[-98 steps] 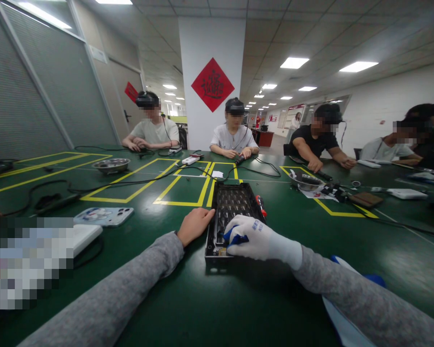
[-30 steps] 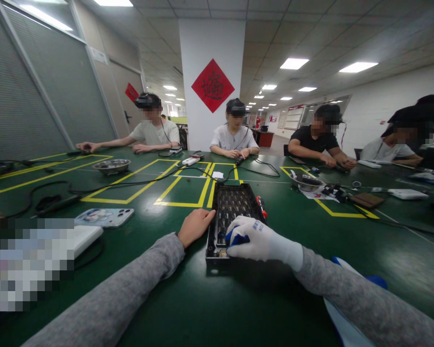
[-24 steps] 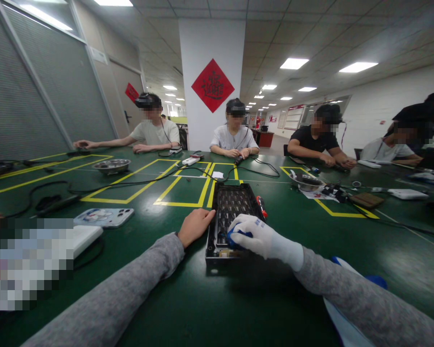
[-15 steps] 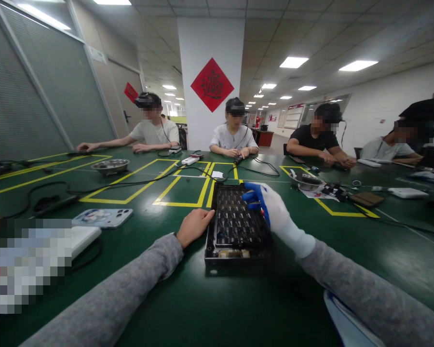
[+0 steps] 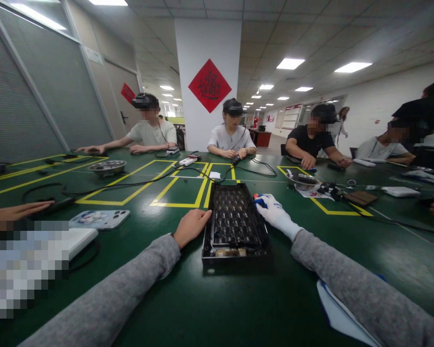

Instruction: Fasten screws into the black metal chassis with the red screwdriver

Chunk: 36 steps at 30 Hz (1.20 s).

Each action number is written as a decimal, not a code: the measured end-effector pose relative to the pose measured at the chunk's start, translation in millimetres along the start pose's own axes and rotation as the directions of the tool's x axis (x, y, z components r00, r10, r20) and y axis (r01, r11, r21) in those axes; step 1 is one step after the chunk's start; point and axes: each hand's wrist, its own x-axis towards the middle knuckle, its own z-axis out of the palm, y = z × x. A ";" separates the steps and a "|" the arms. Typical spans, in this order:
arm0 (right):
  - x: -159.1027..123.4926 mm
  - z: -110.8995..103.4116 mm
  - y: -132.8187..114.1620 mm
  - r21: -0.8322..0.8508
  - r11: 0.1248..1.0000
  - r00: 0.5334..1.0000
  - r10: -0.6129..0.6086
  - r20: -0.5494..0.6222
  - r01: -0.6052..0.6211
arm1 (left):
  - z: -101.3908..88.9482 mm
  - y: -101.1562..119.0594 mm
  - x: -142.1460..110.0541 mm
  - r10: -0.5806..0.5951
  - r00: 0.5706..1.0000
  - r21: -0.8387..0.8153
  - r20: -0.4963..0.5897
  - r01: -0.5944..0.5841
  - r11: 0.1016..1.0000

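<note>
In front of me on the green table lies a long black case [image 5: 235, 217], open on top, with a grid of small dark cells and glinting metal bits. A brownish strip shows at its near end. My left hand [image 5: 192, 226], bare, is closed on the case's left rim. My right hand [image 5: 275, 212], in a white glove with blue fingers, is beside the right rim. Its fingers are closed around a red tool [image 5: 256, 196], mostly hidden by the glove.
A phone [image 5: 100, 219] and a white box [image 5: 83, 241] lie to the left, near another person's hand [image 5: 18, 212]. Metal bowls [image 5: 106, 167] stand farther back. Black cables cross the table. A white-and-blue glove [image 5: 342, 313] lies under my right forearm. Several people sit opposite.
My right hand has left the near end of the case, passed over its right side and closed on the red tool. My left hand stays on the rim. Another person's hand has appeared at left.
</note>
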 end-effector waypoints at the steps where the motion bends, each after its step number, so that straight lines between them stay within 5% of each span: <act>1: -0.2 -0.8 0.5 -0.002 0.999 0.999 0.042 -0.007 -0.042 | 0.0 -0.2 0.0 0.003 1.000 -0.001 0.000 -0.003 1.000; 9: 6.8 -4.9 18.0 0.224 0.897 0.903 0.414 -0.117 -0.382 | 0.3 -2.0 -1.2 0.038 0.999 0.016 -0.032 -0.038 0.999; 12: 11.2 -6.4 18.9 0.459 0.811 0.869 0.473 -0.145 -0.364 | 0.8 -2.5 -1.6 0.052 0.998 0.027 -0.040 -0.050 0.998; 16: 14.8 -11.5 11.3 0.795 0.567 0.832 0.534 -0.154 -0.217 | 0.9 -2.5 -1.7 0.040 0.999 0.038 -0.037 -0.039 0.999; 20: 11.7 -14.6 -8.9 0.956 0.291 0.883 0.460 -0.097 -0.047 | 0.5 -2.0 -2.2 0.033 0.999 0.045 -0.039 -0.031 0.998; 24: -4.0 -3.3 -39.2 0.991 0.133 0.964 0.261 -0.041 0.007 | -0.2 -0.8 -2.4 0.030 0.999 0.049 -0.030 -0.029 0.998; 26: -15.0 4.1 -52.1 0.993 0.116 0.987 0.157 -0.015 -0.003 | -0.3 -0.3 -2.2 0.025 1.000 0.059 -0.018 -0.024 0.998; 29: -27.9 9.8 -63.0 0.970 0.234 0.997 -0.056 -0.048 0.060 | -0.1 -0.2 -1.9 0.016 1.000 0.070 -0.007 -0.016 0.997; 33: -31.9 9.2 -64.0 0.897 0.425 0.986 -0.153 -0.063 0.123 | 0.2 -0.7 -1.8 0.024 1.000 0.077 -0.013 -0.023 0.997; 36: -30.6 9.6 -62.0 0.860 0.489 0.977 -0.210 -0.046 0.145 | -0.2 -0.4 -2.3 0.028 0.999 0.079 -0.020 -0.026 0.997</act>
